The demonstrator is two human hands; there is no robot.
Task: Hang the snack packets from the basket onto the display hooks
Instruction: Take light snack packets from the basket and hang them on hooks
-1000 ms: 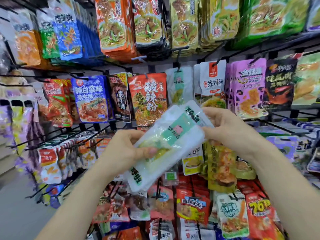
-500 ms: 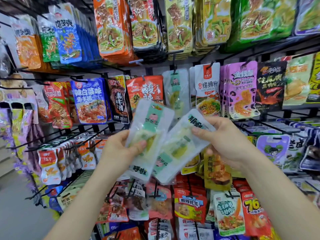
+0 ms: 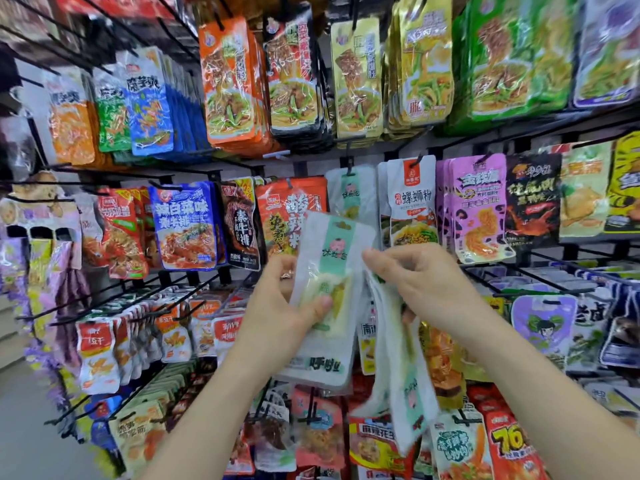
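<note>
Left of the white-and-mint packet hanging on its hook (image 3: 350, 199), the blue packets (image 3: 185, 225) and the orange-red packet (image 3: 289, 216) fill the same row of the rack. My left hand (image 3: 280, 306) is clamped on 1 matching snack packet (image 3: 323, 306) — thumb across its clear window, fingers behind — held upright just below the hanging one, its top edge overlapping the orange-red packet. Right of it, my right hand (image 3: 426, 289) pinches the top of a second packet (image 3: 403, 386), which dangles blurred and edge-on, lower than the first and well below the hanging one. The white noodle packet (image 3: 412, 202) hangs just right of the landmark — purple packets (image 3: 479, 209) beyond.
</note>
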